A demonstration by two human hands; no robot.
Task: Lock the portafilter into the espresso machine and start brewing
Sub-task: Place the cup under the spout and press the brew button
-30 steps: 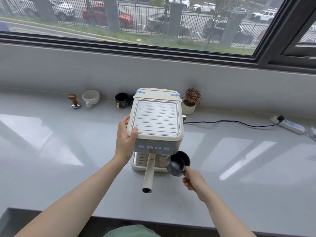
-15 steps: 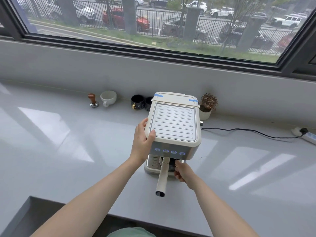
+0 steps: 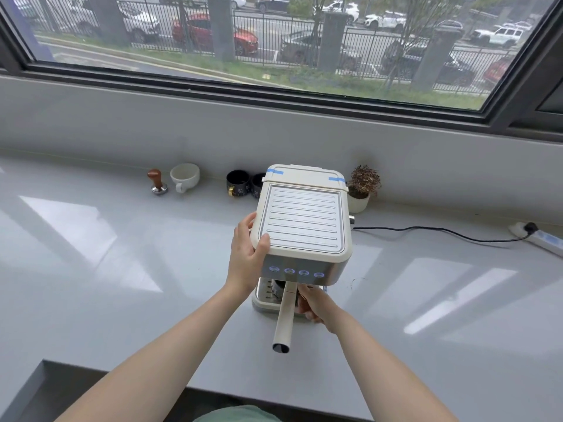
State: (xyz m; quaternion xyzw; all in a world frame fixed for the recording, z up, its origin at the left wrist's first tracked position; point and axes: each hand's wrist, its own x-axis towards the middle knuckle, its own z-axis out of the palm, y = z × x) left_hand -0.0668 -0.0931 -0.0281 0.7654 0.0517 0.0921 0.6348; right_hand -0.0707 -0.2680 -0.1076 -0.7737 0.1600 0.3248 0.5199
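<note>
I am bracing the espresso machine (image 3: 301, 226) with my left hand (image 3: 246, 260), fingers wrapped tight round its top left corner, thumb lying on the ribbed top. A second ago my right hand (image 3: 313, 303) was carrying a small dark cup out in front of the machine; now it has gone in under the front panel, just right of the portafilter (image 3: 285, 315). That hand is curled shut, but the cup is hidden, so I cannot tell whether I am still holding it or have set it on the drip tray (image 3: 262, 300).

The portafilter is sitting up in the machine, its cream handle pointing straight out at me over the desk (image 3: 122, 269), so I judge it locked in. With a cup going under the spout, what seems left is pressing one of the lit buttons (image 3: 289, 271) to start brewing.
</note>
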